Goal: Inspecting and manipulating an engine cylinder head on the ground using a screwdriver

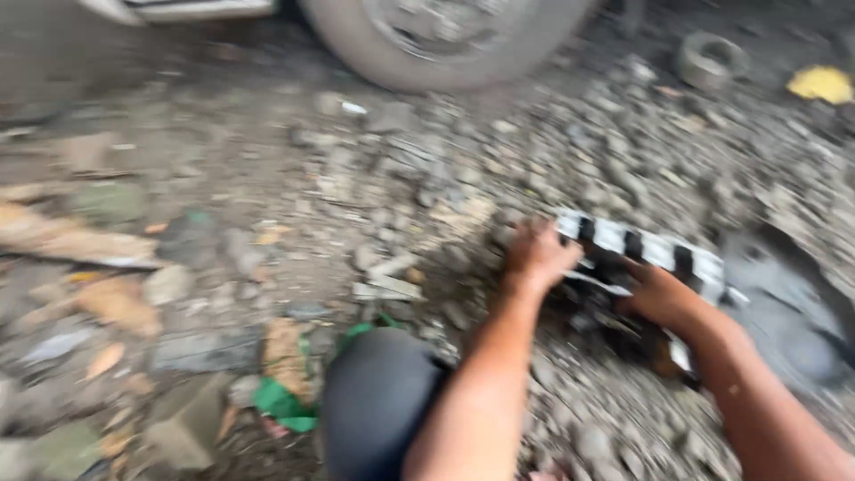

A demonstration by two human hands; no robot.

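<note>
My left hand (pixel 537 254) and right hand (pixel 657 294) both grip a grimy black-and-white metal part (pixel 643 251) lying on the gravel (pixel 570 160) below a tyre (pixel 445 40), though blur hides my fingers' exact spread.

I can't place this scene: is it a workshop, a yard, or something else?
Probably an outdoor roadside repair spot: rough gravel ground, a vehicle tyre just ahead, and both hands on a greasy metal engine part lying in the dirt.

An outdoor roadside repair yard: rough gravel ground (pixel 294 178) strewn with litter, a vehicle tyre (pixel 445 40) at the top, and a greasy metal engine part (pixel 659 254) lying in the dirt.
</note>
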